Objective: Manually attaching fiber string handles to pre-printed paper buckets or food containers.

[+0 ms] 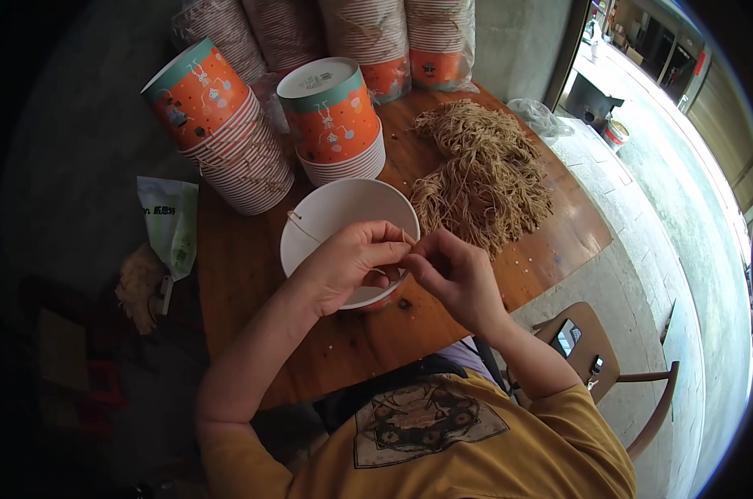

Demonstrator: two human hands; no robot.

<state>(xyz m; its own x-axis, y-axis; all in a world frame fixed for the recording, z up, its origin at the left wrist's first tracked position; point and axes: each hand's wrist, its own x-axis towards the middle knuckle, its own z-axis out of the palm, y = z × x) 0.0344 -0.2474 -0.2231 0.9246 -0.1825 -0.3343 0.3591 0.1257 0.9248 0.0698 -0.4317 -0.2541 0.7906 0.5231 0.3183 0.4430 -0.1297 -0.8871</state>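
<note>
Wooden table (327, 349), paper bowl (335, 216), bowl stacks (252, 166), string pile (480, 179)

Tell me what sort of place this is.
Probably a small home workshop by an open doorway: stacks of paper cups and a pile of string handles crowd a wooden table, with a concrete floor beside it.

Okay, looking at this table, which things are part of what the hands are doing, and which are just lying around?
In use: left hand, right hand, white paper bowl, cord handle, pile of brown cords, stacked orange bowls.

Lying about: green-and-white bag, wooden chair, clear plastic bag.
</note>
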